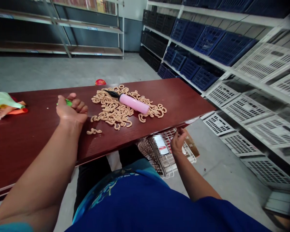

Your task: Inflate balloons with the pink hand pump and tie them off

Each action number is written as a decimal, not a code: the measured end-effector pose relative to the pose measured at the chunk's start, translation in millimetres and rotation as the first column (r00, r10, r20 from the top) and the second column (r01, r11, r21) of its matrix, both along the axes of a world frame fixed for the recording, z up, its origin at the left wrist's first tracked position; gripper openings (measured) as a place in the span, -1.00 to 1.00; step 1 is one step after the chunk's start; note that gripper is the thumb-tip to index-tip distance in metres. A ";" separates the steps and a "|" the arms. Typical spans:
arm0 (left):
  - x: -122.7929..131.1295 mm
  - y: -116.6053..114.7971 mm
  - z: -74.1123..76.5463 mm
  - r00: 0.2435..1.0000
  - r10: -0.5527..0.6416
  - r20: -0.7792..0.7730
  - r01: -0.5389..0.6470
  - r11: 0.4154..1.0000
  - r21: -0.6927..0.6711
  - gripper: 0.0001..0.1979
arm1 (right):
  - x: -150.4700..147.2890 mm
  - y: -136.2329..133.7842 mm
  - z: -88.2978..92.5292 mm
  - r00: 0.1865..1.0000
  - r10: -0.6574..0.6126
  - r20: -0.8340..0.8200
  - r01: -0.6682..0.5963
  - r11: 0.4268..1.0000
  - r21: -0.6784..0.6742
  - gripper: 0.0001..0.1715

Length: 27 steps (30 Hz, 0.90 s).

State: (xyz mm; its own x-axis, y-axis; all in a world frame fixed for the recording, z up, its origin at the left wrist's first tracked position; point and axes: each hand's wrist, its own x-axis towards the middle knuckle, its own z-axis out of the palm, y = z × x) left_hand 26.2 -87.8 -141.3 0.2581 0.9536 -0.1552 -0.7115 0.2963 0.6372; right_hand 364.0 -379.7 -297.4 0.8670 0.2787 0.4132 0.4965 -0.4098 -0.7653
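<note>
— What sort of room is it?

— A storeroom with a grey concrete floor. White metal shelving (232,69) on the right carries blue plastic crates (229,46) and white plastic crates (268,59). A long dark red wooden table (178,96) runs across the view.

— And on the table?

— A heap of beige, curly uninflated balloons (116,109), with a pink cylindrical hand pump (132,103) with a black nozzle lying on top. One stray beige piece (94,131) lies near the table's front edge. Crumpled coloured plastic bags (4,104) sit at the far left.

— The hands?

— The left hand (71,109) rests on the table just left of the heap, fist closed around a small bright green item (68,102), mostly hidden. The right hand (178,141) is below the table edge, over a white wire basket (166,161) on the floor; I cannot tell whether it grips anything.
</note>
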 end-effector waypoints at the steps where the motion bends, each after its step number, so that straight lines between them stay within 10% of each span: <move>1: -0.3 0.9 -1.8 1.000 0.009 -0.014 -0.009 1.000 -0.004 -0.53 | -1.9 -4.9 -16.8 1.000 -0.005 -0.017 0.004 0.999 -0.047 -0.52; 6: 1.2 0.8 -4.8 0.994 0.051 -0.095 -0.052 0.999 -0.008 -0.53 | -25.3 -13.5 -65.8 0.989 0.108 -0.104 -0.143 0.889 -0.436 -0.43; 12: 0.8 2.8 -10.6 0.989 0.047 -0.138 -0.050 0.999 -0.016 -0.53 | -34.9 -3.4 -74.8 0.969 0.226 -0.097 -0.221 0.634 -0.741 -0.31; 27: 3.2 0.1 -10.3 0.987 0.052 -0.155 -0.053 0.999 -0.004 -0.55 | -31.7 -3.6 -79.6 0.957 0.269 -0.104 -0.244 0.562 -0.790 -0.35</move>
State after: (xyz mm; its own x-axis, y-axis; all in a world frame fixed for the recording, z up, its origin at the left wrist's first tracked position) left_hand 29.4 -87.7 -151.6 0.1799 0.9637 -0.1973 -0.6193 0.2668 0.7384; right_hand 332.3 -383.3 -377.0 0.6981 0.7134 -0.0610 0.6934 -0.6949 -0.1905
